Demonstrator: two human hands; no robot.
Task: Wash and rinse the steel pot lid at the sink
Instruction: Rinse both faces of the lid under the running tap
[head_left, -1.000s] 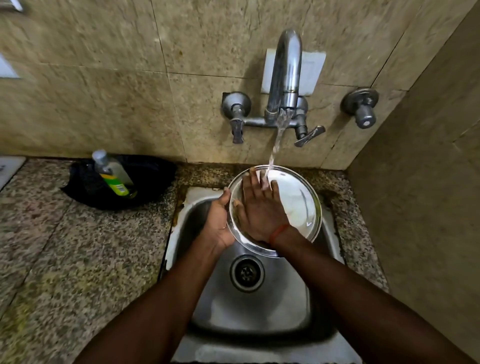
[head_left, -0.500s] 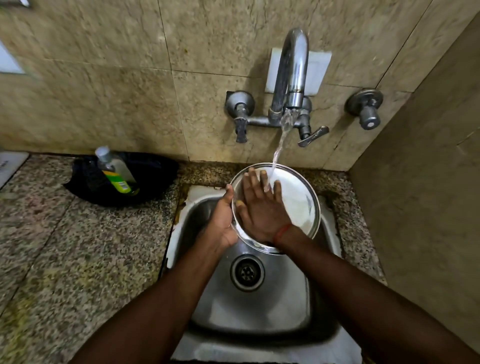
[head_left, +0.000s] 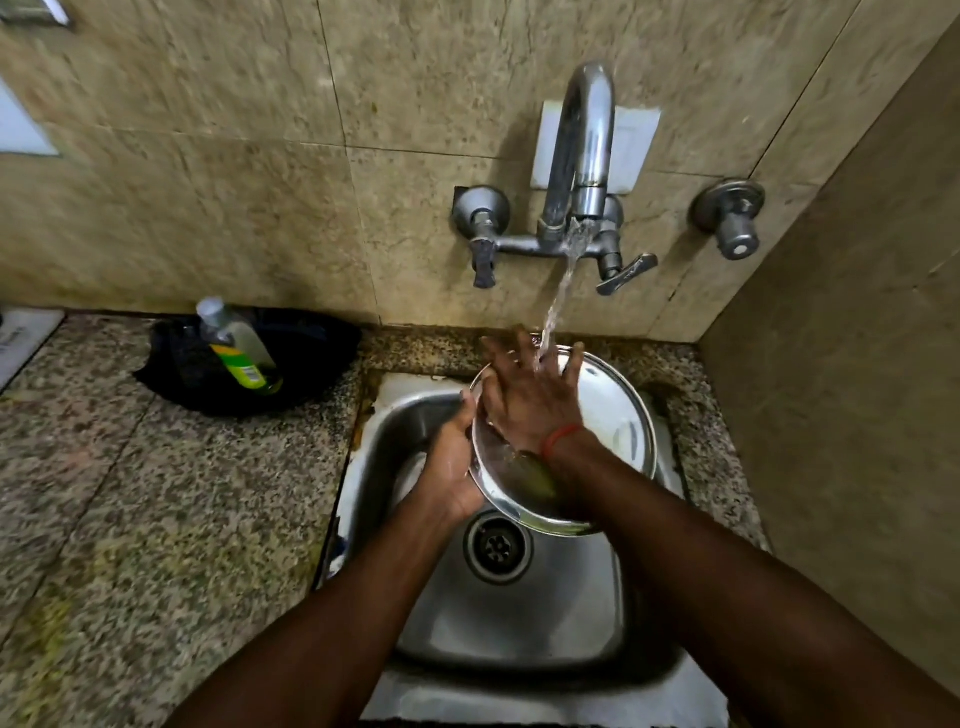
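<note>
The steel sink (head_left: 519, 618) sits in a tight corner. The tiled back wall (head_left: 260, 182) closes the far side and a plain side wall (head_left: 857, 415) stands close on the right, with only a narrow strip of counter between it and the basin rim. On the left, the speckled granite counter (head_left: 130, 519) stretches wide. At its far edge is a black tray (head_left: 317, 358) holding 1 clear bottle (head_left: 236, 348) with a green label, tilted. The tap (head_left: 584, 156) curves out from the wall over the far end of the basin, and a thin stream of water (head_left: 558, 306) falls from it. A round valve (head_left: 730, 218) juts from the wall to its right.

The basin is dull brushed metal with rounded corners and a round drain (head_left: 498, 545) in the floor. The pot lid (head_left: 618, 415) is a shiny, shallow steel disc with a raised rim, held tilted above the far half of the basin, over the drain.

The left hand (head_left: 452, 462) grips the lid's left rim, with the thumb over the edge. The right hand (head_left: 530, 395) lies flat on the lid's face with its fingers spread wide, holding nothing, its fingertips under the stream. A red thread (head_left: 561, 435) circles that wrist.
</note>
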